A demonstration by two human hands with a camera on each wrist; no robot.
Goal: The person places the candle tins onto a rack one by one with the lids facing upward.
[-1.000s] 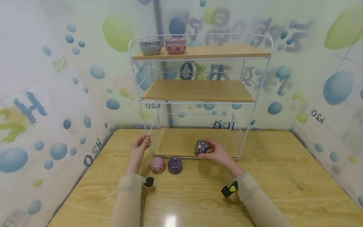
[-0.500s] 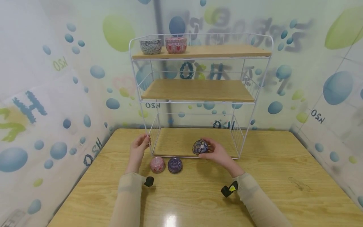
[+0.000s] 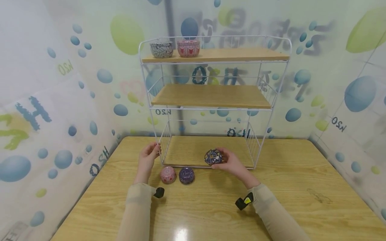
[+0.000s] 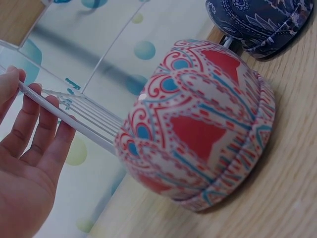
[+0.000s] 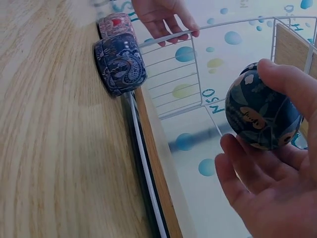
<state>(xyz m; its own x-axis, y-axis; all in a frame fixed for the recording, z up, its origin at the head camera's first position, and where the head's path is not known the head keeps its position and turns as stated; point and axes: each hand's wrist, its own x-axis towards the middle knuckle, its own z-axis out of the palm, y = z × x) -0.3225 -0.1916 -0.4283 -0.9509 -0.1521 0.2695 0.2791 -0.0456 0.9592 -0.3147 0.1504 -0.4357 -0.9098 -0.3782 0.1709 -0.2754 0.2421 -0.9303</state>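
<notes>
My right hand point(image 3: 230, 164) holds a small round tin point(image 3: 213, 157), dark blue with a flower pattern, just over the front of the bottom shelf. In the right wrist view the thumb lies on one side of this floral tin point(image 5: 262, 111) and the fingers on the other. My left hand point(image 3: 147, 156) grips the white wire post at the left of the shelf rack point(image 3: 211, 108), with thumb and fingers on the wire point(image 4: 59, 111). On the table before the rack sit a pink-and-red tin point(image 3: 168, 175) and a purple-blue paisley tin point(image 3: 186, 175), side by side.
A grey-white leaf-patterned tin point(image 3: 162, 50) and a red-pink tin point(image 3: 188, 49) stand at the left of the wooden top shelf point(image 3: 241, 54). Below are a middle shelf point(image 3: 211, 95) and a bottom shelf point(image 3: 190, 150). The rack stands on a wooden table point(image 3: 199, 207) before a patterned wall.
The floral tin has turned in my right hand, from nearly edge-on to showing a broader patterned face. My left hand stays on the rack's post, and the other tins stay put.
</notes>
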